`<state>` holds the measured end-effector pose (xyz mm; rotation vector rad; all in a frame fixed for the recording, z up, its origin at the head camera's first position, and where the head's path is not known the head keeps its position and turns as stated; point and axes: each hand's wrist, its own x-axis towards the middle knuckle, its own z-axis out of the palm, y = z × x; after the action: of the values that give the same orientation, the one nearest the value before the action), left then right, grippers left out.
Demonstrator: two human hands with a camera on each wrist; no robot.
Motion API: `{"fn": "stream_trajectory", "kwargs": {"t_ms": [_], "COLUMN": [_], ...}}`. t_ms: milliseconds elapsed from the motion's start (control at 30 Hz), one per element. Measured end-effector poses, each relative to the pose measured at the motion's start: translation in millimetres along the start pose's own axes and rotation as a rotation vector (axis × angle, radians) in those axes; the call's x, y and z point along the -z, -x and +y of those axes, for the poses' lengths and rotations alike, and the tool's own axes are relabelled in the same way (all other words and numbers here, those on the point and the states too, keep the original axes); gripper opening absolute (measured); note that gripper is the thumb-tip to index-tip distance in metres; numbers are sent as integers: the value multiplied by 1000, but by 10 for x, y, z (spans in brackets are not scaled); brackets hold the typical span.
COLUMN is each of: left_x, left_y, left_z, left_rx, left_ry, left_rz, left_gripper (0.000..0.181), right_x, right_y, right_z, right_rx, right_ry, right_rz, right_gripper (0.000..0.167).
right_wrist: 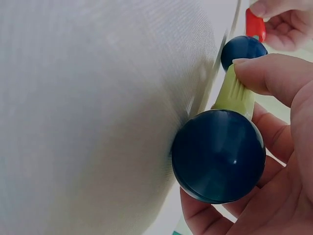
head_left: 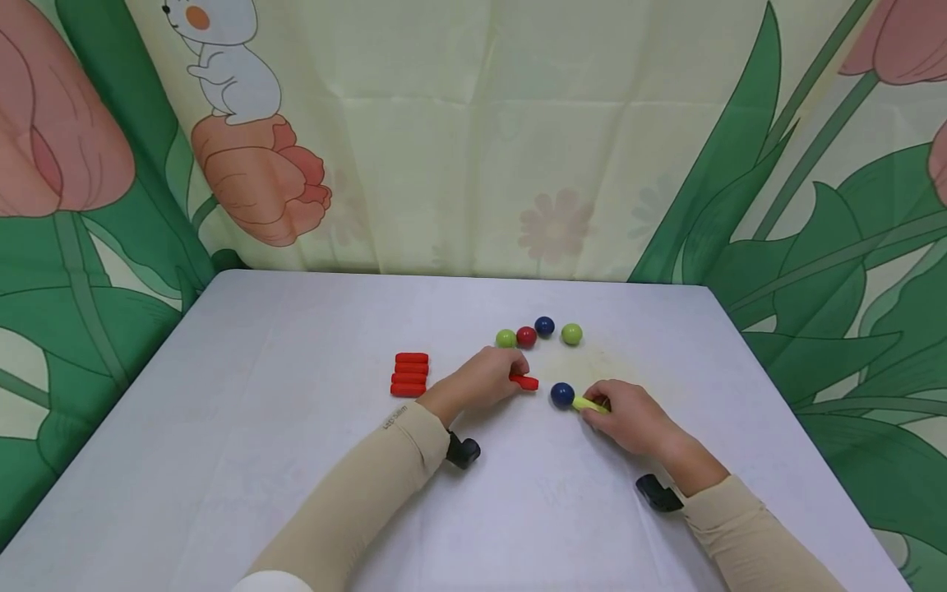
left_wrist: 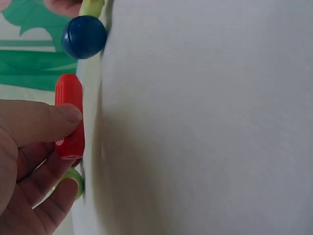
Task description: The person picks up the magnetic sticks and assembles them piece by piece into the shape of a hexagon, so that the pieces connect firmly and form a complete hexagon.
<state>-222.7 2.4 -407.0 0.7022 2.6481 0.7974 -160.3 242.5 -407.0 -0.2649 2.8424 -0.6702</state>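
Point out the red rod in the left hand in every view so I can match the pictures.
Head: the red rod is a little right of centre and below it, held in the left hand.
Left wrist: it is left of centre, roughly vertical, partly covered by the thumb.
Right wrist: it is near the top edge, towards the right.
Shared landmark: the blue ball on the yellow-green rod's end facing the red rod.

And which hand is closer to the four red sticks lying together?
Left. The left hand is just right of the four red sticks; the right hand is farther right, past a blue ball.
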Motion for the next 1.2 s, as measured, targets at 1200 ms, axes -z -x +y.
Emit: {"fn": "stream_trajectory", "kwargs": {"t_ms": [1200], "left_x": [175], "left_y": [-96], "left_z": [-36], "left_rx": [49], "left_ry": [43], "left_rz": [36], "left_gripper": [31], "right_x": [29], "right_y": [15], "right_z": [-9], "right_rx": [5], "right_ry": [-3], "right_rz": [-6], "right_gripper": [25]}}
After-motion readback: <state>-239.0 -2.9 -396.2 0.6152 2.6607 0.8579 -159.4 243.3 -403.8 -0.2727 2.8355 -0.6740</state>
